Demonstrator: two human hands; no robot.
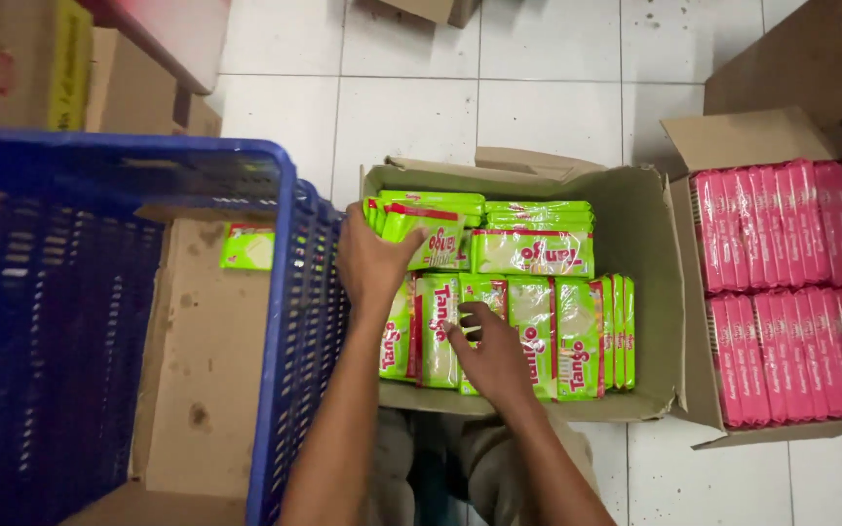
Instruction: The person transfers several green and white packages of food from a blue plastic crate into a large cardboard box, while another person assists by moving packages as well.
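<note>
In front of my knees, I am reaching with both hands into an open cardboard box (650, 244) that is packed with flat green snack packets (538, 251). My left hand (374, 261) is closing around one tilted green packet (433, 234) at the near-left corner of the box, thumb on its face and fingers curling behind its edge, so it is grasping that packet. My right hand (491, 356) is lying just below and to the right of it, fingers loose and spread over the tops of the packets standing on edge in the front row (577, 336); it is touching them but I cannot tell that it is gripping any. The packets are looking light, thin and smooth in shiny film, probably a little slippery and brittle inside, so I judge a pinch across the short edge or flat faces is gentler than a squeeze. To the left of my left arm, a blue plastic crate (285, 292) is standing with a cardboard sheet (202, 370) lining its bottom and one green packet in the crate (248, 246) lying there. Far to the right of my right hand, a second carton (689, 292) is holding rows of pink packets (791, 292). White floor tiles (538, 88) are showing beyond both boxes.
</note>
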